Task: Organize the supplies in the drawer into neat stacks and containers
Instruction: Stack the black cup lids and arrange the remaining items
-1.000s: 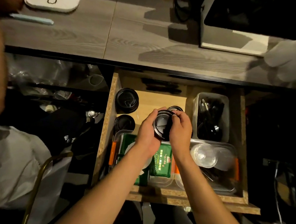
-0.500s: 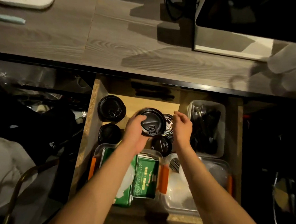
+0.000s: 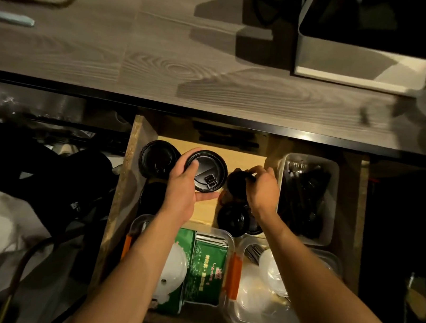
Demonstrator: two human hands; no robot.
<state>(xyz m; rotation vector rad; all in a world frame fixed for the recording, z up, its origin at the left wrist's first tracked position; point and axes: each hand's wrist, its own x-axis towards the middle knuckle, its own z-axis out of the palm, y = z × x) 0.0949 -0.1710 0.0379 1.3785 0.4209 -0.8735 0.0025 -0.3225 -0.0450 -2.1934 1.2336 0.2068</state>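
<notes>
Lid of black plastic, round, smooth and faintly glossy, held flat-side up above the open drawer; its raised sip tab sits at the near right of the rim, toward the person. Left hand grips it — thumb laid over the top, fingers curled beneath with tips showing under the near edge. Just left of it, a stack of matching black lids stands on the drawer's pale wood floor. Right hand is lower in the drawer, fingers bent and pinching another dark lid; more black lids lie just below that hand. Right of it, a clear rectangular tub holds dark cutlery, too dim to sort. Nearer the person, a clear container with orange clips holds green printed packets and a white domed lid; beside it, another with translucent cups. Grey wood-grain countertop runs beyond the drawer.
</notes>
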